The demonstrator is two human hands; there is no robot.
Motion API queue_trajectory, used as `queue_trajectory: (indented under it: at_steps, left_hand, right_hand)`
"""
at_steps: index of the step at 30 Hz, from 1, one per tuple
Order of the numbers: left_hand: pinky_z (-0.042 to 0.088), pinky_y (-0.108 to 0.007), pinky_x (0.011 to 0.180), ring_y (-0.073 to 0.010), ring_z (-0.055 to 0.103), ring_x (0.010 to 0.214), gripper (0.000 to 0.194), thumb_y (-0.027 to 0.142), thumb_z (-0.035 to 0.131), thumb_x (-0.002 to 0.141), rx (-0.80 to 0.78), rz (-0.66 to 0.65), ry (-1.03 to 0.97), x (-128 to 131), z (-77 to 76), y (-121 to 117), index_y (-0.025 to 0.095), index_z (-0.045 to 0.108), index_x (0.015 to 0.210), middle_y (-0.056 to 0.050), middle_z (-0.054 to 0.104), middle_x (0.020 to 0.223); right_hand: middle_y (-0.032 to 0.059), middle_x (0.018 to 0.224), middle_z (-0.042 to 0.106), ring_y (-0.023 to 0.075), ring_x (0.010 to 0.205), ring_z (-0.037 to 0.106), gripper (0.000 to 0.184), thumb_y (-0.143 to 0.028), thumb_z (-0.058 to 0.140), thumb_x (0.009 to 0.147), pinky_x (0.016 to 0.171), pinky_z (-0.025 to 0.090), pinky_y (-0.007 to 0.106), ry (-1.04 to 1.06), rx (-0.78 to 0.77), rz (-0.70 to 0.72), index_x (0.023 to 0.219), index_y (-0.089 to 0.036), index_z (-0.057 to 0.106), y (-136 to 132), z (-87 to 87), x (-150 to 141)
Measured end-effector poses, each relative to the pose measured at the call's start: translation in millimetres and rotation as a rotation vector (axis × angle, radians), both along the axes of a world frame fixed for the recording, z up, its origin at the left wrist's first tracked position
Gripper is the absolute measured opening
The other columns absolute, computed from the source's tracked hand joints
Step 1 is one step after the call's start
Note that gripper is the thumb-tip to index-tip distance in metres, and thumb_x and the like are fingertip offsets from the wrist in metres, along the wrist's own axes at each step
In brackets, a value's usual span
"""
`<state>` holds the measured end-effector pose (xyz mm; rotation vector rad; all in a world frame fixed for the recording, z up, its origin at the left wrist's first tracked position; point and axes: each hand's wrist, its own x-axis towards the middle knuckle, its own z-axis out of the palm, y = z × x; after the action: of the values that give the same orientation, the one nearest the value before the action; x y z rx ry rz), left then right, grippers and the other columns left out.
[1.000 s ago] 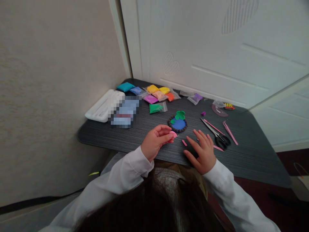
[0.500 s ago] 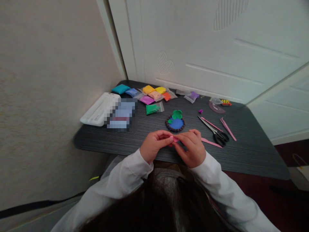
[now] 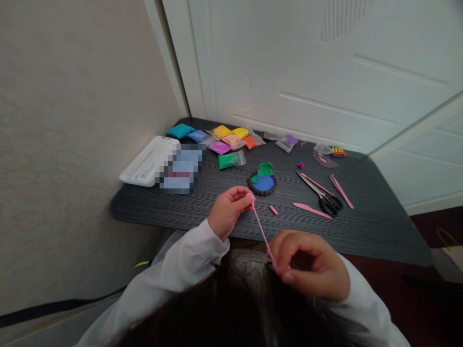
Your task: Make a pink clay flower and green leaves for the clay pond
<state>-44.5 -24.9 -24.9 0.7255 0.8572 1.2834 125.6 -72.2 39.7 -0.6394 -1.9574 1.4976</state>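
Note:
A thin strand of pink modelling clay (image 3: 261, 228) runs taut between my two hands. My left hand (image 3: 227, 209) pinches its upper end over the front of the table. Lower and closer to me, my right hand (image 3: 311, 262) has the other end between thumb and fingers. On the table just beyond the strand lies a short pink clay roll (image 3: 274, 210). Behind it sits a blue clay disc (image 3: 265, 183) ringed by dark brown balls, with a green clay leaf shape (image 3: 265, 169) at its back edge and a smaller green piece on its left.
Scissors (image 3: 321, 197), a pink clay knife (image 3: 313, 210), a thin pink stick and pink tweezers (image 3: 341, 191) lie at right. Several bags of coloured clay (image 3: 231, 140) line the back. A white case (image 3: 150, 161) and a blurred-out device (image 3: 183, 168) stand left.
My right hand has pulled away from my left, down and toward me, drawing the pink clay out into a strand. The short pink roll and the knife's tip are now uncovered.

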Motion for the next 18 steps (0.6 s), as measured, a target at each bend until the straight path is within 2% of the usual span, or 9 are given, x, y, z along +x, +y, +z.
queue_trajectory:
  at_steps: [3,5,7,9,13,15,17,18]
  left_hand:
    - [0.04,-0.022,0.059,-0.008,0.052,0.058,0.01,0.02,0.061,0.065,0.014,-0.04,0.011,0.3,1.2,-1.1,0.014,0.056,0.072,0.0,0.058,0.063]
    - [0.04,-0.023,0.06,-0.0085,0.053,0.057,0.011,0.02,0.061,0.065,0.019,-0.054,0.015,0.5,1.9,-2.2,0.015,0.056,0.073,0.001,0.058,0.063]
    - [0.04,-0.023,0.06,-0.0085,0.053,0.057,0.012,0.019,0.062,0.064,0.02,-0.062,0.019,0.5,2.1,-3.1,0.015,0.056,0.074,0.001,0.059,0.064]
    - [0.041,-0.023,0.061,-0.0088,0.054,0.059,0.013,0.018,0.062,0.064,0.024,-0.072,0.026,0.6,1.7,-3.6,0.015,0.056,0.075,0.0,0.06,0.067]
    - [0.041,-0.022,0.063,-0.0089,0.055,0.063,0.014,0.016,0.063,0.063,0.035,-0.077,0.042,0.3,-0.1,-3.5,0.014,0.056,0.074,0.0,0.061,0.07]
    - [0.041,-0.022,0.062,-0.008,0.054,0.061,0.014,0.017,0.063,0.063,0.029,-0.052,0.043,-0.1,-0.7,-3.3,0.014,0.056,0.074,0.0,0.06,0.068]
    - [0.042,-0.022,0.061,-0.0074,0.054,0.059,0.014,0.018,0.063,0.063,0.012,-0.021,0.025,-0.5,-1.1,-3.2,0.014,0.055,0.075,0.001,0.06,0.068]
    - [0.042,-0.022,0.061,-0.0072,0.054,0.059,0.014,0.018,0.063,0.064,0.004,-0.01,0.013,-0.6,-1.2,-3.1,0.014,0.055,0.075,0.001,0.06,0.067]
  right_hand:
    - [0.0052,0.087,0.056,0.0156,0.082,0.055,0.003,-0.021,0.052,0.073,0.07,0.046,0.032,0.074,0.071,-0.294,0.07,-0.019,0.051,10.6,-4.3,7.6]
    - [0.0088,0.098,0.055,0.0198,0.099,0.049,0.001,-0.02,0.052,0.073,0.078,0.044,0.036,-0.023,0.168,-0.437,0.073,-0.019,0.051,21.0,-16.3,4.0]
    - [0.0111,0.112,0.049,0.0191,0.099,0.05,0.006,-0.02,0.051,0.073,0.074,0.045,0.033,-0.106,0.246,-0.471,0.078,-0.018,0.052,29.1,-29.9,-4.6]
    - [0.0112,0.112,0.05,0.0166,0.092,0.052,0.009,-0.018,0.051,0.072,0.071,0.046,0.03,-0.161,0.336,-0.488,0.081,-0.017,0.054,33.7,-40.8,-14.6]
    - [0.0059,0.089,0.059,0.0128,0.076,0.054,0.01,-0.018,0.052,0.072,0.068,0.045,0.028,-0.168,0.413,-0.53,0.081,-0.019,0.056,34.2,-47.7,-27.6]
    - [0.0036,0.078,0.059,0.0127,0.071,0.054,0.008,-0.019,0.053,0.071,0.067,0.044,0.028,-0.126,0.299,-0.551,0.078,-0.019,0.056,29.8,-42.0,-26.6]
    - [0.0015,0.071,0.057,0.0119,0.065,0.053,0.005,-0.02,0.056,0.069,0.061,0.044,0.027,0.005,0.048,-0.479,0.074,-0.02,0.054,21.3,-29.6,-19.4]
    - [0.0002,0.068,0.055,0.0113,0.061,0.052,0.007,-0.02,0.058,0.068,0.055,0.043,0.026,0.099,-0.117,-0.379,0.071,-0.02,0.052,16.0,-21.6,-13.9]
